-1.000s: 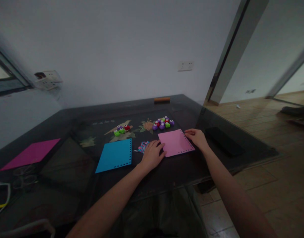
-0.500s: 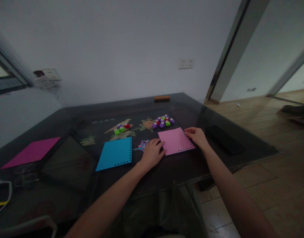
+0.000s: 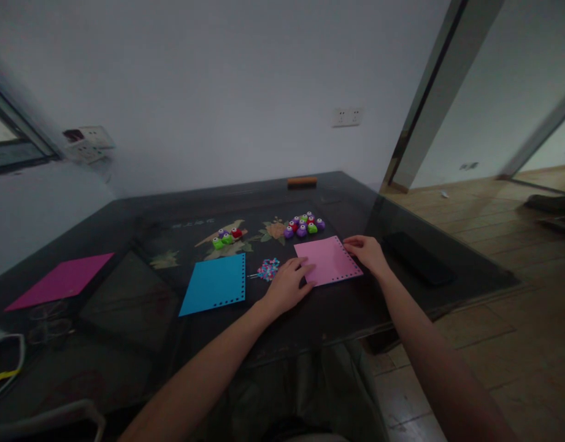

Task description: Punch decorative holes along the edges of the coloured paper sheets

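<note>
A pink paper sheet (image 3: 326, 259) with holes punched along its right and near edges lies flat on the dark table. My left hand (image 3: 288, 285) rests on its left edge, fingers stretched and apart. At the sheet's upper right edge, the fingers and thumb of my right hand (image 3: 365, 253) are drawn together in a pinch on the rim; the fingertips are small in view. Just left of my left hand is a little heap of pink, blue and white bits (image 3: 268, 269), with thin metal prongs (image 3: 253, 276) sticking out. A blue punched sheet (image 3: 215, 283) lies further left.
Purple, green and red eyed toy pieces form a right cluster (image 3: 302, 227) and a smaller left cluster (image 3: 226, 238). A magenta sheet (image 3: 64, 281) lies far left, a black slab (image 3: 418, 258) to the right. An orange-brown cylinder (image 3: 302, 182) sits at the back edge.
My left hand has slid slightly right, further onto the pink sheet, uncovering more of the small heap. My right hand stays at the sheet's right edge.
</note>
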`<state>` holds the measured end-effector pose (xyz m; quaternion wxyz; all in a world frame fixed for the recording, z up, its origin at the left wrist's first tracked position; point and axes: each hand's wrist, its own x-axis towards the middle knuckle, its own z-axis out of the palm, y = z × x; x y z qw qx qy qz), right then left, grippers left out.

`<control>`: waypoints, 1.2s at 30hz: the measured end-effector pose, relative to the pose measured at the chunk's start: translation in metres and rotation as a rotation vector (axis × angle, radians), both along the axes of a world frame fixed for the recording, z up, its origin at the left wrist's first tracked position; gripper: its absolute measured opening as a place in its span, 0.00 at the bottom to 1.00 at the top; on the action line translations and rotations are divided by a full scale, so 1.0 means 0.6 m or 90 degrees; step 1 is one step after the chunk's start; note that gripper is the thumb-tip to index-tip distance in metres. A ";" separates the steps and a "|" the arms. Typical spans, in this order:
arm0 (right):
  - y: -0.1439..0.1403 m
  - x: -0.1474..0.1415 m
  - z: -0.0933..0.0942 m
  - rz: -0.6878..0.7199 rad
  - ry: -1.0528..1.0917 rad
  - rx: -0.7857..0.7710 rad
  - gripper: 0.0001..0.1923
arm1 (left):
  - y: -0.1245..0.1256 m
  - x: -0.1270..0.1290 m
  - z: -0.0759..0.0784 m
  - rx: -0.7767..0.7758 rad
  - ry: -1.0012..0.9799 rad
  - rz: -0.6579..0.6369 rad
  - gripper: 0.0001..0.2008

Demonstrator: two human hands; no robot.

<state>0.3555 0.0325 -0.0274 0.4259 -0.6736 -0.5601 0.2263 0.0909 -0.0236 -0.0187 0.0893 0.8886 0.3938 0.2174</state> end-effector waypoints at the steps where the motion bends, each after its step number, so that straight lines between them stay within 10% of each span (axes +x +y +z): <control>1: 0.000 0.000 0.000 0.000 0.000 0.002 0.08 | -0.002 0.001 0.000 -0.009 -0.006 -0.025 0.21; 29: 0.003 0.004 -0.005 0.005 -0.013 -0.007 0.09 | -0.001 0.006 -0.007 -0.041 -0.035 -0.065 0.18; 36: -0.002 0.005 0.003 -0.016 -0.032 0.039 0.10 | 0.001 -0.017 0.050 -0.027 -0.090 -0.078 0.14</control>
